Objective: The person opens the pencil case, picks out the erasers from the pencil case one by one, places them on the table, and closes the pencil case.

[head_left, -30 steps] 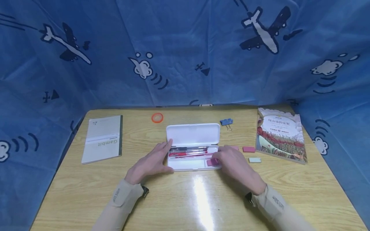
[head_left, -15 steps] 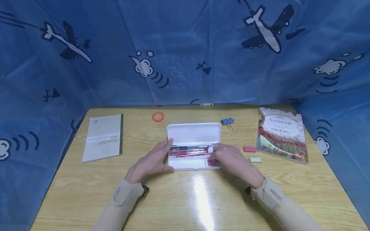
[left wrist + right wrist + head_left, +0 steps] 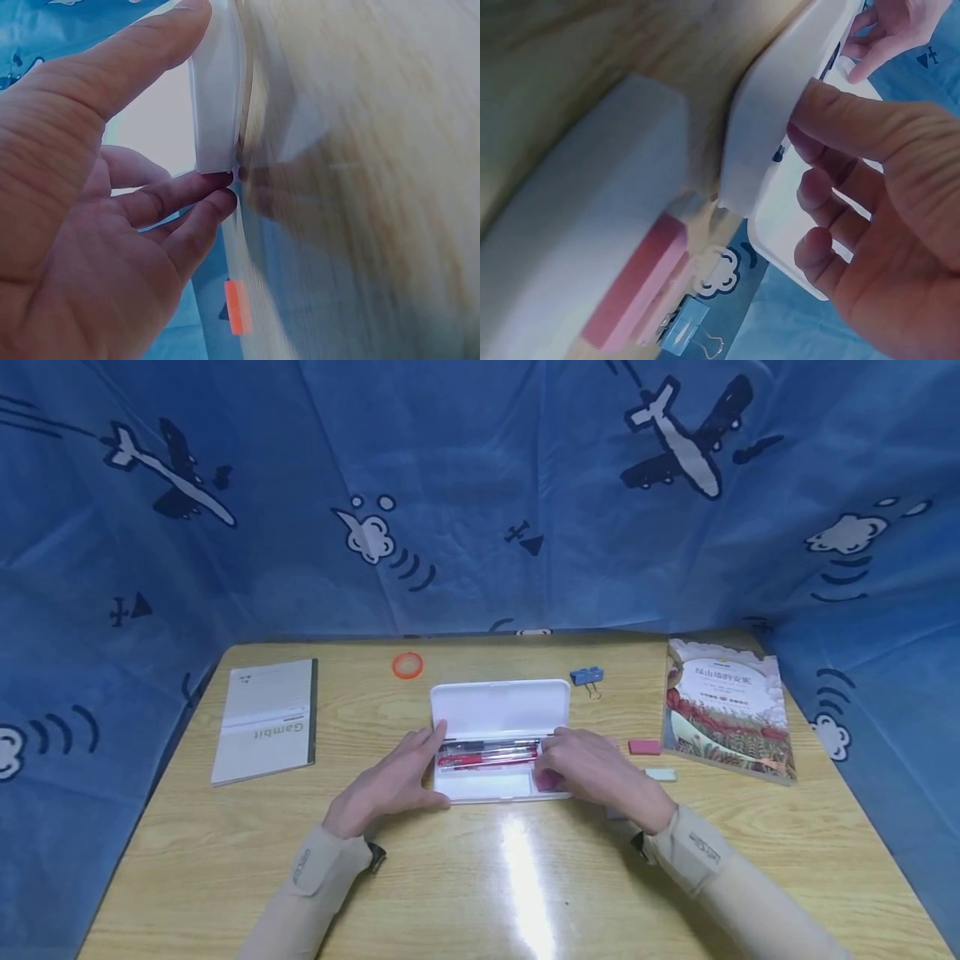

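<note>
An open white pencil case (image 3: 500, 708) stands mid-table, lid raised towards the back. Several pens (image 3: 491, 752), black, clear and red, lie in its long compartment. My left hand (image 3: 393, 777) holds the case's left end, thumb at the front and fingers at the back; the left wrist view shows the thumb (image 3: 154, 41) along its white side. My right hand (image 3: 592, 768) reaches over the right end, fingers curled at a dark pink eraser (image 3: 548, 780) in the small right compartment. In the right wrist view the thumb (image 3: 847, 112) and forefinger come together inside the rim; the eraser is hidden there.
Right of the case lie a pink eraser (image 3: 645, 747), a white eraser (image 3: 662, 774) and a blue-grey piece (image 3: 614, 813) half under the right wrist. Behind are a blue binder clip (image 3: 587, 676) and an orange tape ring (image 3: 407, 665). A notebook (image 3: 264, 718) and a picture-covered book (image 3: 727, 710) flank them.
My right hand has shifted a little left, further over the small compartment, its fingers now covering more of the dark pink eraser. The blue-grey piece has come into view. My left hand keeps its place.
</note>
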Available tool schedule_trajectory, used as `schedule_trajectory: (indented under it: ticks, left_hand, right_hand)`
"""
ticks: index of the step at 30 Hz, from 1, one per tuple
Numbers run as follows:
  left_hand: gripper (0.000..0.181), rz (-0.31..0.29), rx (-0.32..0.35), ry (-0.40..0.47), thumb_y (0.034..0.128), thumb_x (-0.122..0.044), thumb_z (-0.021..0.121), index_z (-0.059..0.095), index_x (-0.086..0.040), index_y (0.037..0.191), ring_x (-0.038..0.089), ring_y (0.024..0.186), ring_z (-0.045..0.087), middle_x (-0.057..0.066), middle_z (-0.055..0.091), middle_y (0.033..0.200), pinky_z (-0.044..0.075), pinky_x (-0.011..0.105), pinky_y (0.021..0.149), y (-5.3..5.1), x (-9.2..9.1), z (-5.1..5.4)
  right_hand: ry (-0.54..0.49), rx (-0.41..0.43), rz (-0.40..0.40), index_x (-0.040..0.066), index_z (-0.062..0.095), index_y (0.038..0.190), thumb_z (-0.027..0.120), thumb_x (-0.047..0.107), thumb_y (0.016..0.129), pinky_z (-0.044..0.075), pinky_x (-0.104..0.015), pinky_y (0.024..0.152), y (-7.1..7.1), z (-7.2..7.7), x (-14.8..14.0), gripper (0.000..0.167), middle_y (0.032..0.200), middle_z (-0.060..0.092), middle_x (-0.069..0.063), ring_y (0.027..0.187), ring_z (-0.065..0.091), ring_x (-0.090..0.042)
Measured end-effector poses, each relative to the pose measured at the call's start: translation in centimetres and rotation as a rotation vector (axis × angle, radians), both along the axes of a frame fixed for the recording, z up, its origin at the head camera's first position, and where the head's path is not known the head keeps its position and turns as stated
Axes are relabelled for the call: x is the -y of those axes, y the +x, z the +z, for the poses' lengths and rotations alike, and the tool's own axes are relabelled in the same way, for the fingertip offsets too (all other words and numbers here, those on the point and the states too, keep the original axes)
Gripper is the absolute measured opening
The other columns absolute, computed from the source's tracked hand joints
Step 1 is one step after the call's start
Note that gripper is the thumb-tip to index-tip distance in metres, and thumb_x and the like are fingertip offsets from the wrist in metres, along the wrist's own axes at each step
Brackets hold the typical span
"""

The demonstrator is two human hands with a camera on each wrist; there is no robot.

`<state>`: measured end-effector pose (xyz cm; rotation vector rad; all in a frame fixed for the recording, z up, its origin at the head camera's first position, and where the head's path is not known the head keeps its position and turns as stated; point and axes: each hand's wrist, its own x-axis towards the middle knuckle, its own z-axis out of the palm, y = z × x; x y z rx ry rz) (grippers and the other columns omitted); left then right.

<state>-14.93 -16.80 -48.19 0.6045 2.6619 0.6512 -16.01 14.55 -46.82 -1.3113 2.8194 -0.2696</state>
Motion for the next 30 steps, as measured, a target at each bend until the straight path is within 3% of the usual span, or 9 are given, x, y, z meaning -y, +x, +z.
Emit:
schedule_trajectory:
  ticks: [6,11,20,25,30]
  left_hand:
    - [0.118,-0.001,0.005,-0.004,0.0805,-0.04,0.086,0.008,-0.01,0.164,0.031,0.155,0.025,0.014,0.018,0.17,0.032,0.046,0.124,-0.1,0.1,-0.1]
    - [0.119,0.005,-0.002,-0.005,0.0797,-0.039,0.087,0.008,-0.01,0.164,0.03,0.155,0.026,0.014,0.019,0.17,0.033,0.046,0.124,-0.1,0.2,0.1]
    - [0.117,-0.003,-0.004,0.015,0.0803,-0.038,0.087,0.01,-0.008,0.163,0.031,0.154,0.027,0.015,0.02,0.17,0.032,0.045,0.124,0.0,0.1,0.1]
    - [0.117,0.003,0.0,0.009,0.08,-0.039,0.087,0.01,-0.009,0.164,0.03,0.154,0.026,0.014,0.02,0.17,0.033,0.046,0.124,0.0,0.1,0.2]
    - [0.117,0.006,0.002,-0.006,0.0798,-0.04,0.086,0.011,-0.01,0.164,0.03,0.155,0.026,0.014,0.02,0.17,0.032,0.045,0.124,0.0,0.1,0.1]
  right_hand:
    - [0.026,-0.026,0.041,0.025,0.076,0.075,0.088,0.011,0.075,0.041,-0.02,0.066,-0.3,0.1,0.2,0.019,0.076,0.068,0.01,0.072,0.049,-0.008]
    - [0.045,-0.043,0.062,0.024,0.078,0.076,0.088,0.014,0.076,0.038,-0.02,0.063,-0.5,0.2,0.3,0.015,0.075,0.068,0.01,0.07,0.047,-0.008]
    - [0.01,0.146,0.043,0.023,0.078,0.08,0.081,0.005,0.082,0.046,-0.021,0.07,-1.0,0.2,0.1,0.018,0.077,0.07,0.01,0.074,0.052,-0.006]
    - [-0.041,0.255,0.045,0.021,0.077,0.079,0.078,-0.001,0.08,0.048,-0.019,0.065,-1.4,0.4,0.0,0.022,0.075,0.069,0.01,0.069,0.053,-0.004]
    - [-0.1,0.341,0.016,0.02,0.075,0.079,0.081,0.004,0.08,0.049,-0.017,0.06,-1.5,0.9,-0.1,0.017,0.073,0.067,0.011,0.065,0.053,-0.001]
